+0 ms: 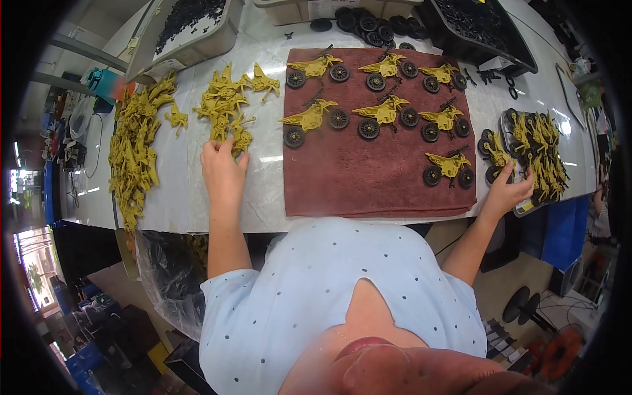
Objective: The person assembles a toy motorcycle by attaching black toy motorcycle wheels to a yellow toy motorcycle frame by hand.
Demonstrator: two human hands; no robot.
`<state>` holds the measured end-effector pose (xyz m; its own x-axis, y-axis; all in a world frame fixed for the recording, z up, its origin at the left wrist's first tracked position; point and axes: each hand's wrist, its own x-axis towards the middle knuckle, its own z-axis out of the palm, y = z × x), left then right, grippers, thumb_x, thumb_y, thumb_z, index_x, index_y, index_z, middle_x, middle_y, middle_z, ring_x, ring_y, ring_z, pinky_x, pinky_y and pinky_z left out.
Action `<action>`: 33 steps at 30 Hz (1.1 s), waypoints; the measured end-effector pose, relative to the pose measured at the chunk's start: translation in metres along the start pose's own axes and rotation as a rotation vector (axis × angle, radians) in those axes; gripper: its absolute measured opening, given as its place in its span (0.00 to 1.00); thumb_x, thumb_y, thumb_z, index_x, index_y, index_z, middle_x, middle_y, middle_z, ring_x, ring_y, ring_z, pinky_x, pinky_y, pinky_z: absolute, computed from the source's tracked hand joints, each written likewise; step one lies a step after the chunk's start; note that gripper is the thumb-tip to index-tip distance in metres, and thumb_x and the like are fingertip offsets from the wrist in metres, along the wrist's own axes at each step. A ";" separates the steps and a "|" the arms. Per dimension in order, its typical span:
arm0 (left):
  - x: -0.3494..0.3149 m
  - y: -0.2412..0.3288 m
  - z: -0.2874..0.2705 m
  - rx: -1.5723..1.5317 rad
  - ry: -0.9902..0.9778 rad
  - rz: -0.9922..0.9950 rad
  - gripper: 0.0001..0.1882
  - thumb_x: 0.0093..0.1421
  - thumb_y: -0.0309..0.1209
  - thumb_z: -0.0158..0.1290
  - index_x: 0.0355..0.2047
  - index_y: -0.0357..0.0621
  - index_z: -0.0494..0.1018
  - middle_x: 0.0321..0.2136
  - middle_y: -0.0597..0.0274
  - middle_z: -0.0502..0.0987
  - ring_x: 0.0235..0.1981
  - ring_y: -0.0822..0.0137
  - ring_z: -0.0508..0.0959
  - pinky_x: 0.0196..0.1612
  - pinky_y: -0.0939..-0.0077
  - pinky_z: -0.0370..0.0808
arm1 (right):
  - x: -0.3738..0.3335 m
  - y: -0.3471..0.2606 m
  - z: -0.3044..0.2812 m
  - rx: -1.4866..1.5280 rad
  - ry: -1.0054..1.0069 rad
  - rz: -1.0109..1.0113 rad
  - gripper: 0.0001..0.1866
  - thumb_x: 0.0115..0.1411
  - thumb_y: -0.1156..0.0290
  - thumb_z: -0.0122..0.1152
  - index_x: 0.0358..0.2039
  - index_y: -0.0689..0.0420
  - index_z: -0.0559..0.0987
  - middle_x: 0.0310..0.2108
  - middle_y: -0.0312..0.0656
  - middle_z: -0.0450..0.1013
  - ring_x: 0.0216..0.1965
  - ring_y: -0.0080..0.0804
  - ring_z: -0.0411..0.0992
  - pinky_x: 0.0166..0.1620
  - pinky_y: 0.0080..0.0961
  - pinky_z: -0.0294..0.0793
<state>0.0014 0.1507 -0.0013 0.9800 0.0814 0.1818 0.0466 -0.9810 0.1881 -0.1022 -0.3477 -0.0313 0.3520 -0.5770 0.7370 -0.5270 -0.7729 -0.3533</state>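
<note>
Toy motorbikes (382, 112), seven of them, yellow with black wheels, lie on their sides on a red-brown towel in the middle of the desk (263, 187). At the far left, a long heap of yellow bike bodies (135, 148) runs down the desk, with a turquoise bottle (104, 84) near its upper end and a single yellow body (176, 117) just beside it. Above these stands a grey bin (201, 58) of small black parts. Next comes a smaller yellow pile (220, 99); the left hand (224, 164) touches its lower end, fingers and thumb bent around a yellow piece, though I cannot tell whether its grip is closed. On the towel (355, 178) the bikes form two rows of three, with the seventh below at the right. Behind the towel, loose black wheels (368, 25) lie in a cluster, and right of them stands a black bin (523, 56) of small black parts. At the far right, the spread right hand (510, 194) touches a yellow bike (498, 157) beside a tray (524, 210) packed with more yellow bikes (543, 141); I cannot tell whether that grip is closed either.
</note>
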 end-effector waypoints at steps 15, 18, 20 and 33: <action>0.035 0.003 0.015 -0.067 0.088 -0.041 0.21 0.45 0.38 0.65 0.34 0.35 0.75 0.47 0.52 0.67 0.51 0.52 0.64 0.54 0.59 0.61 | -0.007 -0.031 -0.034 0.212 0.073 -0.080 0.17 0.58 0.75 0.58 0.48 0.65 0.70 0.47 0.50 0.67 0.50 0.44 0.65 0.52 0.36 0.65; 0.035 -0.002 0.009 -0.271 0.226 0.044 0.20 0.45 0.35 0.64 0.35 0.34 0.75 0.46 0.53 0.70 0.50 0.54 0.68 0.53 0.62 0.64 | -0.007 -0.038 -0.037 0.271 0.076 -0.104 0.15 0.58 0.77 0.57 0.47 0.66 0.70 0.47 0.49 0.68 0.49 0.43 0.66 0.52 0.35 0.66; 0.033 0.006 -0.004 -0.492 0.306 0.068 0.19 0.46 0.31 0.63 0.38 0.34 0.74 0.42 0.54 0.75 0.45 0.57 0.74 0.49 0.67 0.69 | -0.011 -0.045 -0.036 0.300 0.108 -0.100 0.13 0.59 0.79 0.55 0.45 0.66 0.71 0.46 0.48 0.68 0.47 0.39 0.67 0.51 0.32 0.68; -0.005 0.229 -0.004 -0.670 -0.177 1.189 0.24 0.42 0.29 0.64 0.41 0.39 0.73 0.34 0.57 0.75 0.34 0.56 0.75 0.38 0.68 0.72 | -0.005 -0.105 -0.056 1.311 -1.100 0.504 0.14 0.61 0.75 0.57 0.45 0.66 0.69 0.30 0.38 0.72 0.23 0.17 0.69 0.24 0.12 0.67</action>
<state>0.0069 -0.0738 0.0446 0.3778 -0.8123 0.4445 -0.8813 -0.1682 0.4417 -0.0922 -0.2490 0.0351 0.9604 -0.2698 -0.0697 -0.0296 0.1502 -0.9882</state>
